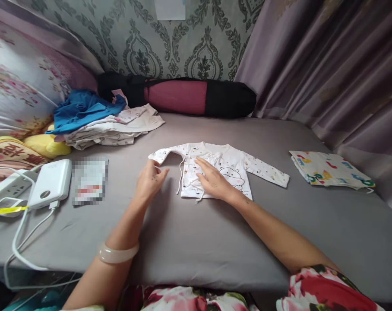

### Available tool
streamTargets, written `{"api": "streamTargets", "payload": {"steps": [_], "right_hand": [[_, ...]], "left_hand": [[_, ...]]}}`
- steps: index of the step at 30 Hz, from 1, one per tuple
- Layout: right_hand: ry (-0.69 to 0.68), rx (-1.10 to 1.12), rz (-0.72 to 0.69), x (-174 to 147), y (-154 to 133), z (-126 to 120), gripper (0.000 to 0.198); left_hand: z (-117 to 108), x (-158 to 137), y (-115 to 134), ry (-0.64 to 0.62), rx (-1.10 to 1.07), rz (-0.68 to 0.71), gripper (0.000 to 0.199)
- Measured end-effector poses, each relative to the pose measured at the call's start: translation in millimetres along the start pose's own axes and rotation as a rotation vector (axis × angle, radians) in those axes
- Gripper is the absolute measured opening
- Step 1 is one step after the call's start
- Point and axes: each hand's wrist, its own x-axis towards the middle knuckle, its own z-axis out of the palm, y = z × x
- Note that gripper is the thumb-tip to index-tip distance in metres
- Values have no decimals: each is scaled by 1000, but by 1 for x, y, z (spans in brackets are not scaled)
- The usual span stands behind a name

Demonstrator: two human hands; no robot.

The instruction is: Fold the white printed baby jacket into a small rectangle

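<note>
A small white long-sleeved baby shirt (235, 157) lies spread on the grey sheet, with a cartoon animal outline on its front and thin ties at its side. My right hand (212, 178) rests on the middle of the shirt, fingers stretched out over the fabric. At the cuff of the sleeve on the left is my left hand (151, 178), its thumb held apart from the fingers. The fingertips there touch or nearly touch the cuff and are partly hidden. The other sleeve (269, 170) reaches out to the right, untouched.
A folded patterned cloth (332, 169) lies at right. On the left are a white power bank (50, 183) with cables, a power strip (10, 188), a blurred packet (90, 181) and piled clothes (108, 129). A black and maroon bolster-shaped bag (176, 97) lies along the wall.
</note>
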Motion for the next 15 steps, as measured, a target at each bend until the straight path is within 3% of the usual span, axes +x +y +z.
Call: {"api": "streamTargets", "payload": {"steps": [5,10,15], "right_hand": [[48,-80,139,-39,18,-26,48],[25,-144,206,-71,21,-28,47],[24,-118,174,-81,15,-24,42]], "left_hand": [[-17,27,-14,55,177,25,52],[-15,42,-10,-39,287,67,37],[-15,48,-3,37,372,92,33]]}}
